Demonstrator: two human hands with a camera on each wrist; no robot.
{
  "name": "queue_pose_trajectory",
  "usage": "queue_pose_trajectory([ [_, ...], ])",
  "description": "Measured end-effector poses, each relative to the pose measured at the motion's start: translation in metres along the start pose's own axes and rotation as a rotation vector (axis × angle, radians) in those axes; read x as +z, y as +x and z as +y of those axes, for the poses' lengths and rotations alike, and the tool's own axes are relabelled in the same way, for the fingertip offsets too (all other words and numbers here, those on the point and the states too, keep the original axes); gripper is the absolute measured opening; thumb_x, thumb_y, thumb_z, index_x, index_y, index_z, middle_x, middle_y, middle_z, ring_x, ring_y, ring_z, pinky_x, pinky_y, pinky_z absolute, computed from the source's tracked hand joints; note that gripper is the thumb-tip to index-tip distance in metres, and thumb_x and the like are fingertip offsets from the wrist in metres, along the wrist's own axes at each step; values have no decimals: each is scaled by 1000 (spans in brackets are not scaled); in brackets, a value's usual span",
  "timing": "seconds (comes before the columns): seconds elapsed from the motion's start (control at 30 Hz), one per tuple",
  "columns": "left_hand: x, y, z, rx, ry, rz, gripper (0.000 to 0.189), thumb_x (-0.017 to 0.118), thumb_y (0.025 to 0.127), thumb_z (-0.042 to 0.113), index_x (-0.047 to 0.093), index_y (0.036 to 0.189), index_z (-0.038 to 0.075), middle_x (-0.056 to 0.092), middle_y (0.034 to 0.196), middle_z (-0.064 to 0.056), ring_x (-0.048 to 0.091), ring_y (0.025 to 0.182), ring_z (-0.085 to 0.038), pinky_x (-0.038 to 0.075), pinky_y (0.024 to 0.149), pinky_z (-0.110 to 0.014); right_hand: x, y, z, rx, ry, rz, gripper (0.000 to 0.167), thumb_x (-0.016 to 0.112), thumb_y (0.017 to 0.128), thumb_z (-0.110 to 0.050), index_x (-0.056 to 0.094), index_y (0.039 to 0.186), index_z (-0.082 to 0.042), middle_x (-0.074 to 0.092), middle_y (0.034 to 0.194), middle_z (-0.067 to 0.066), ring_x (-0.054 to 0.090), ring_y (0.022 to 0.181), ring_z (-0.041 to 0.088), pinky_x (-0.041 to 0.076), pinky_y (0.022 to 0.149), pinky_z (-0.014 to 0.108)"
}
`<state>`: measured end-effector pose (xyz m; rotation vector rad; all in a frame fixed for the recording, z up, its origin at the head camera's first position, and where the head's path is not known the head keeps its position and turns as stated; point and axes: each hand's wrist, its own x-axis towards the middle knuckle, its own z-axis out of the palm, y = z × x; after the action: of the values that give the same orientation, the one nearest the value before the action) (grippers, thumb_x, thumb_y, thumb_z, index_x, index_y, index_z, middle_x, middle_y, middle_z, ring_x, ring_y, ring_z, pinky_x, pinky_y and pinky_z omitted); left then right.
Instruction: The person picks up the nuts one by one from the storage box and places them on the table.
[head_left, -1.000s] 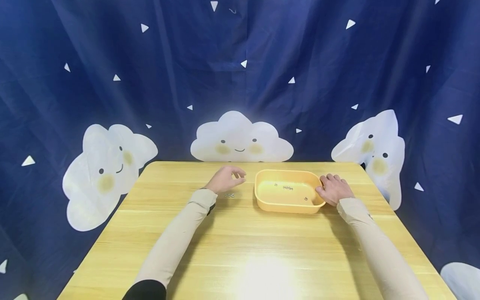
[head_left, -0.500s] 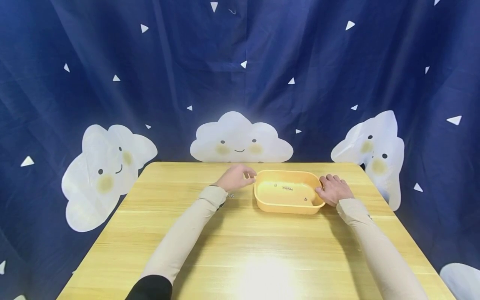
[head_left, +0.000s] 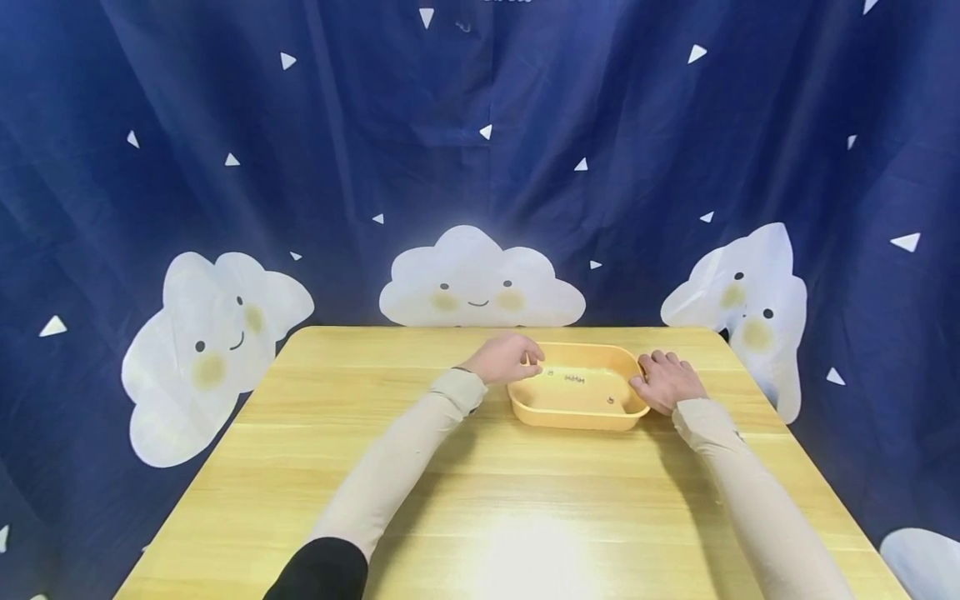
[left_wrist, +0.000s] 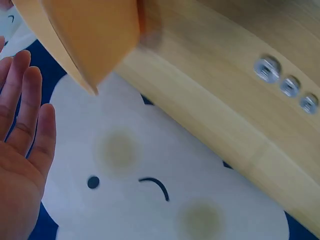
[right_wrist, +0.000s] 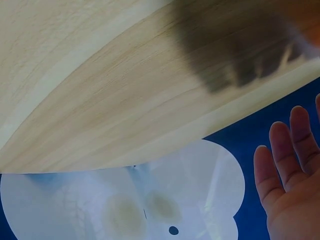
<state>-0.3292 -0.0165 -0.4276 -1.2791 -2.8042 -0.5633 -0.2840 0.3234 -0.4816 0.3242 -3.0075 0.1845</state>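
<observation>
A yellow-orange plastic bin (head_left: 573, 419) stands toward the back of the table, several small shiny metal nuts (head_left: 574, 379) on its floor. My left hand (head_left: 510, 358) is over the bin's left end, thumb and index finger bent toward each other; I cannot tell whether something is between them. In the left wrist view its other fingers (left_wrist: 31, 95) are loosely extended beside the bin. My right hand (head_left: 667, 382) holds the bin's right end, thumb over the rim. Three metal nuts (left_wrist: 290, 86) lie in a row on the table in the left wrist view; the left arm hides them in the head view.
The wooden table (head_left: 525, 483) has a bright glare near its front. Behind it hangs a blue curtain (head_left: 480, 183) with white clouds and triangles, close to the table's back edge.
My left hand has moved right, from above the row of nuts on the table to over the bin's left end. My right hand has stayed at the bin's right end.
</observation>
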Motion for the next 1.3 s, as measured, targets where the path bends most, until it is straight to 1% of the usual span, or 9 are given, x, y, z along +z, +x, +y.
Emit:
queue_pose_trajectory([
  [0.13, 8, 13, 7, 20, 27, -40, 25, 70, 96, 26, 78, 115, 10, 79, 105, 1, 72, 95, -12, 57, 88, -26, 0, 0, 0, -1, -2, -4, 48, 45, 98, -35, 60, 125, 1, 61, 128, 27, 56, 116, 50, 47, 92, 66],
  [0.37, 16, 29, 20, -2, 64, -96, 25, 70, 97, 27, 77, 117, 15, 79, 106, 5, 71, 97, -7, 57, 88, -23, 0, 0, 1, 4, -2, -7, 48, 45, 98, -35, 60, 127, 1, 61, 130, 27, 55, 118, 50, 46, 93, 66],
  [0.57, 19, 35, 28, -22, 79, -132, 25, 68, 97, 25, 77, 118, 17, 78, 109, 6, 71, 100, -7, 57, 90, -24, -2, 1, 0, 9, 1, 1, 47, 45, 98, -34, 60, 126, 0, 61, 129, 27, 55, 117, 50, 46, 93, 65],
  [0.73, 23, 37, 35, -30, 131, -163, 24, 67, 98, 25, 77, 119, 18, 78, 112, 7, 71, 102, -7, 57, 92, -25, -2, 0, -1, 8, 1, 0, 47, 45, 97, -34, 61, 125, 0, 62, 128, 26, 56, 116, 49, 47, 92, 65],
  [0.93, 28, 42, 41, -35, 226, -178, 22, 69, 97, 25, 77, 117, 22, 78, 109, 9, 73, 100, -7, 59, 88, -28, 2, -1, 0, 10, 7, 2, 44, 48, 98, -33, 61, 125, 0, 62, 127, 26, 56, 116, 49, 47, 92, 64],
  [1.07, 34, 46, 39, -12, 314, -165, 17, 69, 95, 22, 79, 109, 26, 77, 105, 13, 71, 93, -4, 59, 81, -26, 4, -1, 2, 5, 11, 0, 45, 46, 98, -34, 61, 126, -1, 61, 128, 26, 56, 117, 48, 46, 93, 65],
  [1.13, 38, 48, 39, 7, 344, -164, 13, 69, 92, 19, 79, 98, 25, 77, 102, 14, 68, 86, -4, 57, 76, -24, 4, -1, 2, 4, 10, 1, 46, 46, 98, -34, 60, 126, 0, 61, 128, 26, 56, 117, 48, 47, 93, 65],
  [1.2, 40, 50, 38, 23, 361, -165, 10, 69, 91, 17, 76, 90, 24, 77, 101, 15, 64, 81, -3, 55, 71, -23, 3, -1, 2, 6, 9, 1, 46, 46, 97, -34, 60, 125, 0, 61, 128, 26, 56, 117, 48, 47, 93, 65],
  [1.3, 43, 52, 40, 37, 364, -169, 11, 69, 90, 14, 74, 86, 23, 77, 103, 14, 60, 77, -2, 52, 70, -21, 0, -2, 1, 11, 7, -3, 46, 47, 98, -33, 60, 126, 0, 61, 128, 26, 55, 117, 48, 47, 93, 65],
])
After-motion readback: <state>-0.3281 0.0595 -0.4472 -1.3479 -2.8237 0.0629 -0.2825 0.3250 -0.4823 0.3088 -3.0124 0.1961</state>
